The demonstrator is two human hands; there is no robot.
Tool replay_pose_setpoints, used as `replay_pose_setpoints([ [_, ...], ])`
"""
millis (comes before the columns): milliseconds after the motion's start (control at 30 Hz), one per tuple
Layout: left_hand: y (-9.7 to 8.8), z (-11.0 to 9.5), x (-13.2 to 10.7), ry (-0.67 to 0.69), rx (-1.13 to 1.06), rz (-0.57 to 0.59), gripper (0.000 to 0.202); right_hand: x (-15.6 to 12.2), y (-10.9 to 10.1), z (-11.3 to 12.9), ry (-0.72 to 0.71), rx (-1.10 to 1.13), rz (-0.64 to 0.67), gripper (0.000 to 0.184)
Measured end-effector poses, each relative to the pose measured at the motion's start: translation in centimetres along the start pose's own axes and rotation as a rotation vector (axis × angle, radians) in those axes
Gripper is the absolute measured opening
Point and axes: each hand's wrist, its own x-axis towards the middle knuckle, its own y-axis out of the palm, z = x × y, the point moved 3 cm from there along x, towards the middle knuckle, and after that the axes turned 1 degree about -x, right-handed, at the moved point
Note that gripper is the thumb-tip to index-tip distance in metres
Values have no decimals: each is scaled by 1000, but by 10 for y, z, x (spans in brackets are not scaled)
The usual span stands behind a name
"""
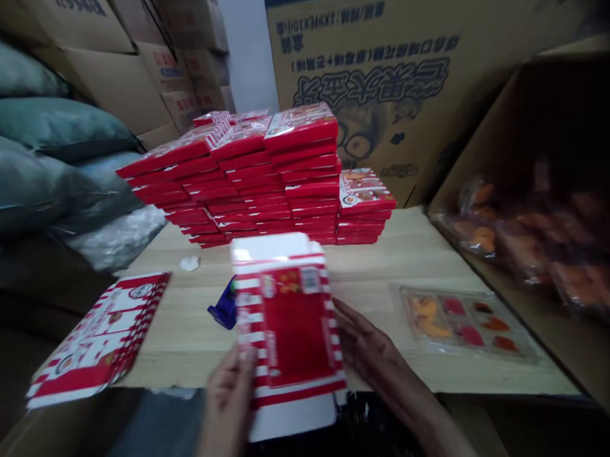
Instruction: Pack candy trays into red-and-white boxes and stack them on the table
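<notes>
A red and white striped carton [288, 322] stands between my hands above the near edge of the wooden table [416, 251]. My left hand [230, 391] grips its lower left side with curled fingers. Against the carton's right side my right hand [372, 349] lies flat, fingers stretched out. The carton's white end flaps are open at top and bottom.
Tall stacks of closed red boxes [263, 176] fill the back of the table. A pile of flat striped cartons [98, 336] lies at the left, a clear tray of sweets [463, 319] at the right. A blue object [225, 308] sits behind the carton. Open cardboard box with packets [545, 240] at right.
</notes>
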Motion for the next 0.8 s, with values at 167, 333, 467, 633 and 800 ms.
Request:
replay_pose_setpoints([
  [167,7,18,12,347,413,0,55,-38,12,-35,163,131,-156,41],
  [333,21,-15,19,751,811,279,52,-58,3,-39,121,-156,-117,42],
  [467,26,-16,25,609,893,505,24,-66,7,-50,119,-171,-81,41],
  [633,31,-14,19,369,796,810,8,-73,10,-59,252,-60,18,47],
  [800,18,-5,12,517,577,360,37,-77,1,-58,362,43,-103,52],
])
